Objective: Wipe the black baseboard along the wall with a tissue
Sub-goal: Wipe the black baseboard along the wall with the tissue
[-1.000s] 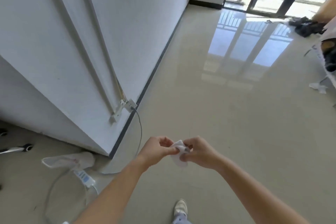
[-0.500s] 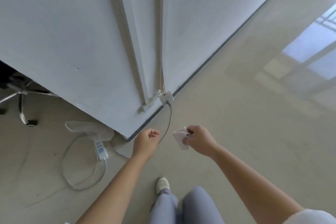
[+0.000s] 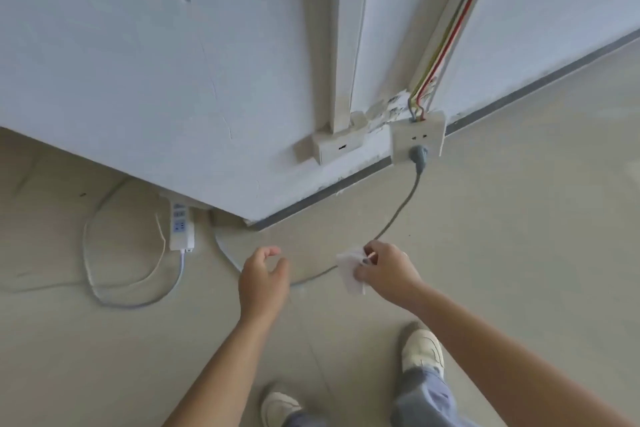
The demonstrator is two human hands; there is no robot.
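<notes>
Thumb and fingers of the right hand (image 3: 386, 272) pinch a crumpled white paper tissue (image 3: 348, 270), held above the floor, near the person and short of the wall. To its left, the left hand (image 3: 265, 282) hangs with fingers loosely curled, gripping nothing. Beyond both hands the narrow black baseboard strip (image 3: 322, 196) runs along the foot of the white wall (image 3: 138, 62), from the wall's corner just past the left hand away to the far right. The tissue is apart from it, so by my reading the wiping has not begun: the tissue is ready in hand, and the whole visible run is left to do. A white square wall socket (image 3: 417, 135) sits over the strip partway along. A grey plug and cable (image 3: 403, 206) curves down from it across the beige floor (image 3: 519, 236) towards the hands, and the wipe will likely have to work around it. Farther left lies a white power strip (image 3: 180, 227) with looped cords.
</notes>
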